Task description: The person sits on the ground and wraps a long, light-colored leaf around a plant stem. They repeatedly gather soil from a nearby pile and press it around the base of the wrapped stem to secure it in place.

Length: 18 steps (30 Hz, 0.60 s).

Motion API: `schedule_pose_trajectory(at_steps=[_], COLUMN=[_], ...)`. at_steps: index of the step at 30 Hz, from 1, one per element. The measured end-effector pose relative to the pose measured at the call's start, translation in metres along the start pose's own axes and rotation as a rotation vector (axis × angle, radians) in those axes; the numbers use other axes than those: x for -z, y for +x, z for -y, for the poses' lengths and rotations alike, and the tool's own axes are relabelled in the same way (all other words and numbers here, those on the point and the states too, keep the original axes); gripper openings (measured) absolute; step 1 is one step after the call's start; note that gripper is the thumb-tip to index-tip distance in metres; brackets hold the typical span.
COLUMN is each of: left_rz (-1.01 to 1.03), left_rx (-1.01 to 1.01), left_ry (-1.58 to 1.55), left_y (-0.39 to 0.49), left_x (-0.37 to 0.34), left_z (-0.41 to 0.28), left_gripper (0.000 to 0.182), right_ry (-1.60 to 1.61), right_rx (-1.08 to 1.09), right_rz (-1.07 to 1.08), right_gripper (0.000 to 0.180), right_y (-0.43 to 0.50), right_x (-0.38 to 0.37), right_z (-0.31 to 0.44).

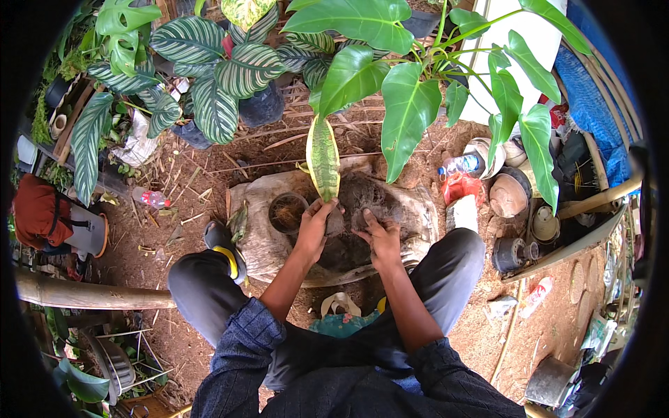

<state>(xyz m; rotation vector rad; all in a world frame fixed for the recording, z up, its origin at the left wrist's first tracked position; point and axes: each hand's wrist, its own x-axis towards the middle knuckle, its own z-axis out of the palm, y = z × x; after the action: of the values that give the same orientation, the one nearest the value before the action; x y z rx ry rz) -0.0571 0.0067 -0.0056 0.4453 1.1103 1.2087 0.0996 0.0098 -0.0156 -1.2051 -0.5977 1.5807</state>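
My left hand [314,227] pinches a yellow-edged snake plant leaf [323,157] at its base. A dark root ball [334,224] hangs below that grip, partly behind the fingers. Close by on the right, my right hand [382,237] has a small dark clump of potting mix [358,220] between thumb and fingers. Both hands are over a worn, soil-stained sack [256,256] spread on the ground. On it, left of my left hand, stands a round black plant pot [288,213] with brown fibre inside. Loose dark potting mix [366,190] is heaped behind my right hand.
Potted calathea [209,89] and a broad-leaved philodendron [413,104] overhang the far side. Plastic bottles [460,166] and stacked pots [509,193] lie to the right. A bamboo pole [94,292] runs on the left, near a grey container [86,230] draped with red-brown cloth.
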Motion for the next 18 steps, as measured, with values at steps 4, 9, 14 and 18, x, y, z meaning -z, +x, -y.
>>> schedule_pose_trajectory(at_steps=[4, 9, 14, 18], left_rz=[0.018, 0.054, 0.047, 0.038], left_rx=[0.050, 0.015, 0.040, 0.045], left_ry=[-0.150, -0.164, -0.108, -0.116], left_y=[-0.002, 0.000, 0.000, -0.003], left_x=[0.000, 0.002, 0.000, -0.004], left_z=[-0.003, -0.001, 0.008, 0.013], left_gripper=[0.037, 0.045, 0.031, 0.026], right_ry=[0.126, -0.011, -0.233, -0.197], right_rx=[-0.018, 0.120, 0.256, 0.337], right_rz=[0.067, 0.105, 0.011, -0.049], right_gripper=[0.026, 0.027, 0.027, 0.022], right_y=[-0.004, 0.001, 0.009, 0.004], right_x=[-0.004, -0.001, 0.004, -0.003], right_z=[0.001, -0.007, -0.014, -0.022])
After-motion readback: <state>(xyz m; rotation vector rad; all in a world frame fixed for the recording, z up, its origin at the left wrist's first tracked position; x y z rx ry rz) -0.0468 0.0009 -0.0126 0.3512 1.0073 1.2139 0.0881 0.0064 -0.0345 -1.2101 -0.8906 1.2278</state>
